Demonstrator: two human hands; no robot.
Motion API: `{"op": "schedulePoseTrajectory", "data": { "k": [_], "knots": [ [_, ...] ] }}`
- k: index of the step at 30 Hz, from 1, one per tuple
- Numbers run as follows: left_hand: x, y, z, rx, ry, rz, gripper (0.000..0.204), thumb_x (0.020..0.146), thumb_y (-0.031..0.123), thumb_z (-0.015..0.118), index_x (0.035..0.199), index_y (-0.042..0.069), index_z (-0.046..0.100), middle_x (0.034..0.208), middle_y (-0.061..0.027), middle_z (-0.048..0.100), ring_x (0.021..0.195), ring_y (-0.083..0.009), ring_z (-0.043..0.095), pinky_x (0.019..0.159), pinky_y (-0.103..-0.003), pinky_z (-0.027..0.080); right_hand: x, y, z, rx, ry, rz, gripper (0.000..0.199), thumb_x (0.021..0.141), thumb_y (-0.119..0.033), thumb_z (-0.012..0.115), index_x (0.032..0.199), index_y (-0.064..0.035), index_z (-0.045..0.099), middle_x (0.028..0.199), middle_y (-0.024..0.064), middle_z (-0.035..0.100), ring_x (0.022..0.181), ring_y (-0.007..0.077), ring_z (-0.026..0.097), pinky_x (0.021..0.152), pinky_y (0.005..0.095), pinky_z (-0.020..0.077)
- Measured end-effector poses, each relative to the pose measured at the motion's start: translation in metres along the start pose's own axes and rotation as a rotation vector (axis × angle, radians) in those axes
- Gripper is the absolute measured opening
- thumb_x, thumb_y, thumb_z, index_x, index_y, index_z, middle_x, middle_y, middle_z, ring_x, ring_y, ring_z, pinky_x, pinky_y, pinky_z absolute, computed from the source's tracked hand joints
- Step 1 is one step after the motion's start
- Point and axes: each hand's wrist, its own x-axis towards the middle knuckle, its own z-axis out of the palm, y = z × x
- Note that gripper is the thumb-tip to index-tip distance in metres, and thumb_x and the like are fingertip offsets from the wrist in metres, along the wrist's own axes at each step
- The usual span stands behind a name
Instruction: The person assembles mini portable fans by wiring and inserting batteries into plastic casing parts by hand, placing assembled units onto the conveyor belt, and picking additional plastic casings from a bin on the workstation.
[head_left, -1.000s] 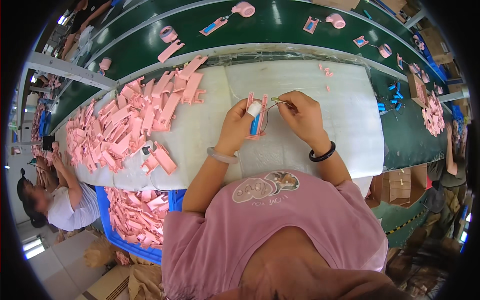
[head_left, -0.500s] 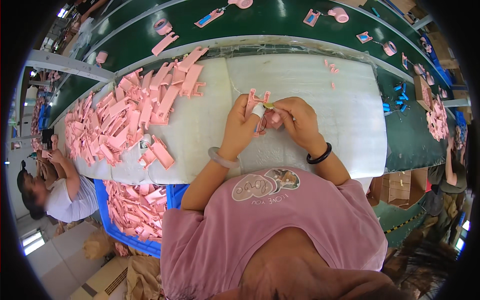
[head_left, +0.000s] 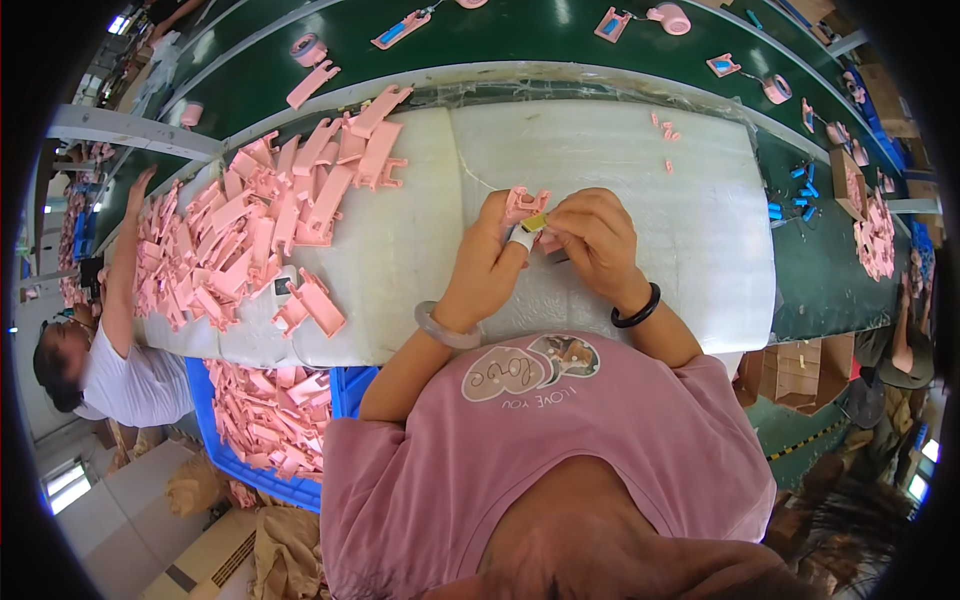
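I see my left hand (head_left: 487,262) and right hand (head_left: 596,243) both pinching one small pink plastic clip part (head_left: 524,206) above the white padded worktop (head_left: 420,240); fingers clenched tight; a slip could drop it among the loose pink pieces (head_left: 250,235) at left.

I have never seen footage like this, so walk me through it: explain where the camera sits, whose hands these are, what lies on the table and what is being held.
The camera is worn on a person's head and looks down, so the round, bent view is a fisheye effect. The left hand and right hand are that person's own, meeting over a white padded table. Together they pinch a small pink plastic part. A heap of similar pink parts lies to the left, more fill a blue crate below, and a green conveyor belt runs behind.
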Motion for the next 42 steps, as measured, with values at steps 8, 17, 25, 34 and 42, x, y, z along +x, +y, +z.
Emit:
{"op": "schedulePoseTrajectory", "data": {
  "k": [8, 17, 25, 34, 42],
  "knots": [
    [-0.001, -0.006, 0.001, -0.058, -0.078, 0.065, 0.035, 0.090, 0.002, 0.036, 0.124, 0.005, 0.042, 0.102, -0.0047, 0.056, 0.083, -0.0078, 0.055, 0.063, -0.020, 0.045, 0.001, 0.000, 0.001, -0.002, 0.019, -0.019, 0.027, 0.064, 0.001, 0.070, 0.088, -0.0104, 0.066, 0.085, 0.0020, 0.063, 0.077, 0.0229, 0.058, 0.076, 0.0373, 0.0475],
    [-0.002, 0.002, 0.007, -0.151, -0.048, 0.090, 0.036, 0.087, -0.002, 0.035, 0.122, 0.000, 0.043, 0.096, -0.0056, 0.056, 0.080, -0.0094, 0.054, 0.068, -0.023, 0.045, -0.001, 0.001, 0.003, -0.003, 0.021, -0.020, 0.024, 0.066, 0.000, 0.071, 0.087, -0.0106, 0.065, 0.084, 0.0018, 0.063, 0.077, 0.0210, 0.058, 0.082, 0.0386, 0.0479],
    [-0.004, -0.002, 0.007, -0.166, -0.011, 0.098, 0.038, 0.085, -0.007, 0.035, 0.122, -0.004, 0.044, 0.091, -0.0072, 0.055, 0.078, -0.0122, 0.054, 0.073, -0.025, 0.047, 0.002, -0.003, 0.004, 0.014, -0.034, 0.034, 0.020, 0.069, 0.000, 0.070, 0.086, -0.0095, 0.065, 0.082, 0.0019, 0.064, 0.076, 0.0190, 0.060, 0.086, 0.0404, 0.0463],
    [-0.007, -0.014, 0.010, -0.092, 0.023, 0.165, 0.028, 0.095, 0.008, 0.045, 0.122, -0.002, 0.048, 0.095, -0.0075, 0.060, 0.080, -0.0115, 0.058, 0.072, -0.025, 0.048, 0.005, -0.002, -0.001, 0.049, -0.081, 0.033, 0.021, 0.070, 0.001, 0.068, 0.088, -0.0099, 0.064, 0.080, 0.0012, 0.064, 0.073, 0.0178, 0.061, 0.090, 0.0425, 0.0439],
    [-0.002, -0.010, 0.010, -0.017, 0.058, 0.168, 0.027, 0.098, 0.013, 0.042, 0.119, -0.002, 0.049, 0.087, -0.0065, 0.060, 0.070, -0.0108, 0.057, 0.066, -0.024, 0.049, 0.005, -0.004, 0.002, 0.018, -0.065, 0.045, 0.018, 0.071, 0.000, 0.068, 0.087, -0.0096, 0.064, 0.078, 0.0013, 0.063, 0.072, 0.0187, 0.060, 0.090, 0.0413, 0.0438]
  ]
}}
